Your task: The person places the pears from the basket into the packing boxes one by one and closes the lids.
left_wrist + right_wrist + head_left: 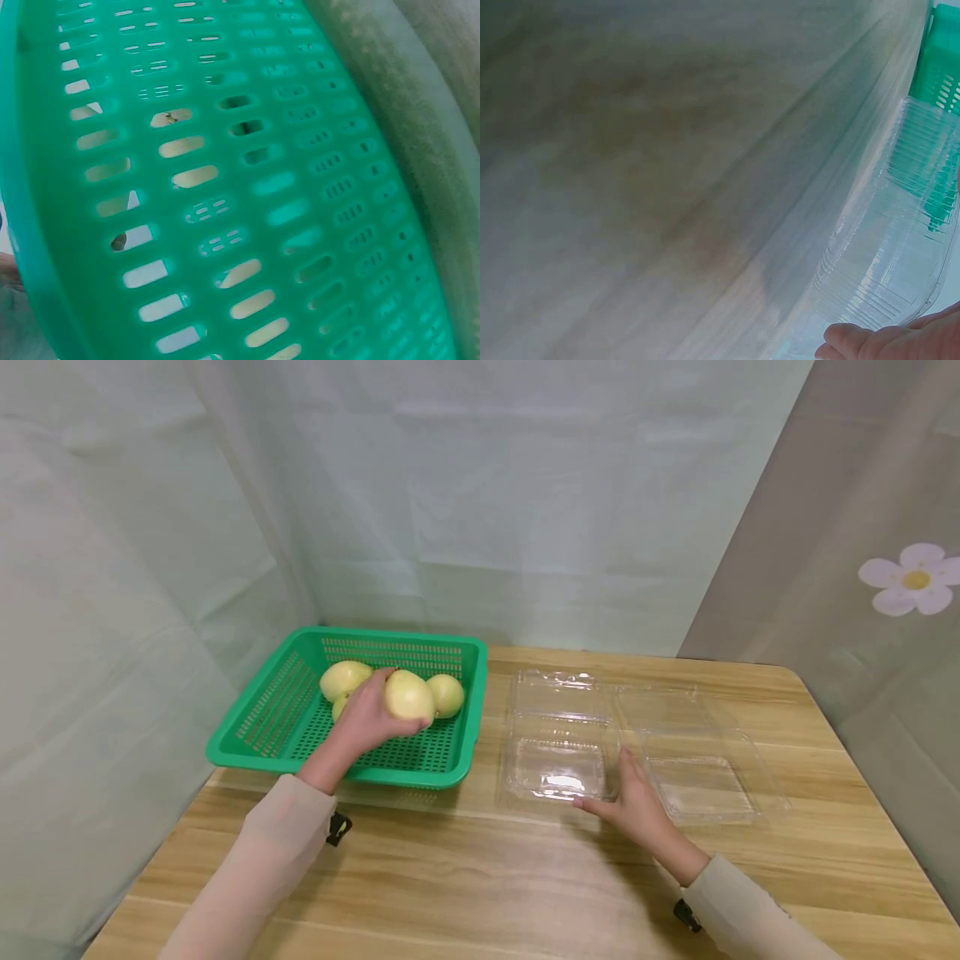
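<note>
My left hand (369, 714) grips a pale yellow pear (409, 697) over the green plastic basket (480, 710). Inside the basket lie more pears, one at the left (345, 680), one at the right (447, 696), and another partly hidden by the hand. The left wrist view shows mostly the slotted basket wall (45, 187), with pale patches through its holes. My right hand (636, 800) touches the near right corner of an opened clear plastic box (558, 768), thumb and fingers spread. In the right wrist view, fingers (900, 343) lie against the box's ribbed side (870, 277).
A second opened clear box (697, 781) lies just right of the first, close to my right hand. Both stand on the wooden table (480, 877), right of the basket. Pale curtains (480, 502) hang behind and at the sides.
</note>
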`<state>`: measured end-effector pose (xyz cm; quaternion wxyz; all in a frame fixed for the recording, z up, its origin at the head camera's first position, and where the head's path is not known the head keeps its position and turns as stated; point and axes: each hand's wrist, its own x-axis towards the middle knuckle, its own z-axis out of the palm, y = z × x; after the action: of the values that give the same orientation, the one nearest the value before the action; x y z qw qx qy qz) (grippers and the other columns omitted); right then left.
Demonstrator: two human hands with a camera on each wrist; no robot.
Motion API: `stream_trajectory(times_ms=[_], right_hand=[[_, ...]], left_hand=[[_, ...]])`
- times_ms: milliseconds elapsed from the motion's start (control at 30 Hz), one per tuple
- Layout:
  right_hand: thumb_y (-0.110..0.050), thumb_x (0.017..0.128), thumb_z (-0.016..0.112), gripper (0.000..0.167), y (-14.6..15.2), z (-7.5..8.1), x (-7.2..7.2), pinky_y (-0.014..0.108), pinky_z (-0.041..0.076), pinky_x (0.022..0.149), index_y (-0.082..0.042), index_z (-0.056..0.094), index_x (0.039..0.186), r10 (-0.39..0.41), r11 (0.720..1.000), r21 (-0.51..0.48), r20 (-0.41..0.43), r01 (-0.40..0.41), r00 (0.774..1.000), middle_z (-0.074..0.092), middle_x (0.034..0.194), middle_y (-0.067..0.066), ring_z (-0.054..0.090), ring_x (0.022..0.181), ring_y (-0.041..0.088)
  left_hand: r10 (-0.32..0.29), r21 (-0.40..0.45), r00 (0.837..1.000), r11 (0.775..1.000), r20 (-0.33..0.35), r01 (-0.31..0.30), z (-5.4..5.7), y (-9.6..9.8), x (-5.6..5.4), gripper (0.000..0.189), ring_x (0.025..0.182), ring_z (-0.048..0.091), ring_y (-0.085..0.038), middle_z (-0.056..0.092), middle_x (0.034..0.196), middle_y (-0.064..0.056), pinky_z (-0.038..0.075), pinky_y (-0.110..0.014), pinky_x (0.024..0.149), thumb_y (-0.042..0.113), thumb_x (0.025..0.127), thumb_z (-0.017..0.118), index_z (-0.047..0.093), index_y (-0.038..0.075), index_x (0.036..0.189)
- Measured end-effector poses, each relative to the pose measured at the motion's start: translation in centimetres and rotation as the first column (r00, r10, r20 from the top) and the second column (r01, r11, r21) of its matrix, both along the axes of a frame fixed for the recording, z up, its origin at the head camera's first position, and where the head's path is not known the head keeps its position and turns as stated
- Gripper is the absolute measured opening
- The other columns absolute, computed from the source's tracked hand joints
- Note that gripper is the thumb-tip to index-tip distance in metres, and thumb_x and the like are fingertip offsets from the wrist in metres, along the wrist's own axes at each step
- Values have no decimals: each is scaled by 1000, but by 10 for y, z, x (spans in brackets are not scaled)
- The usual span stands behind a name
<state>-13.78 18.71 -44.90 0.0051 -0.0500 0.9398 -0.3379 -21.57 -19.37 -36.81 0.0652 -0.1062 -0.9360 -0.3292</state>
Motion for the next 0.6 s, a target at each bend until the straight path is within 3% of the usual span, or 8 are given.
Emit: stream_trajectory(times_ms=[300, 600], right_hand=[[-49, 72, 78, 119, 0, 2, 1, 59, 22, 109, 18, 10, 144, -8, 1000, 0, 30, 8, 1000, 13, 149, 38, 18, 136, 54], [-50, 72, 77, 120, -1, 1, 1, 60, 21, 109, 17, 10, 144, -12, 1000, -1, 34, 12, 999, 12, 150, 37, 18, 136, 54]], left_hand=[[-19, 61, 999, 998, -32, 21, 8, 9, 3, 92, 107, 56, -38, 54, 125, -26, 48, -54, 86, 32, 66, 83, 38, -5, 137], [-36, 54, 999, 998, 13, 35, 15, 21, 3, 95, 111, 53, -38, 51, 130, -25, 48, -53, 87, 34, 67, 82, 35, -4, 140]])
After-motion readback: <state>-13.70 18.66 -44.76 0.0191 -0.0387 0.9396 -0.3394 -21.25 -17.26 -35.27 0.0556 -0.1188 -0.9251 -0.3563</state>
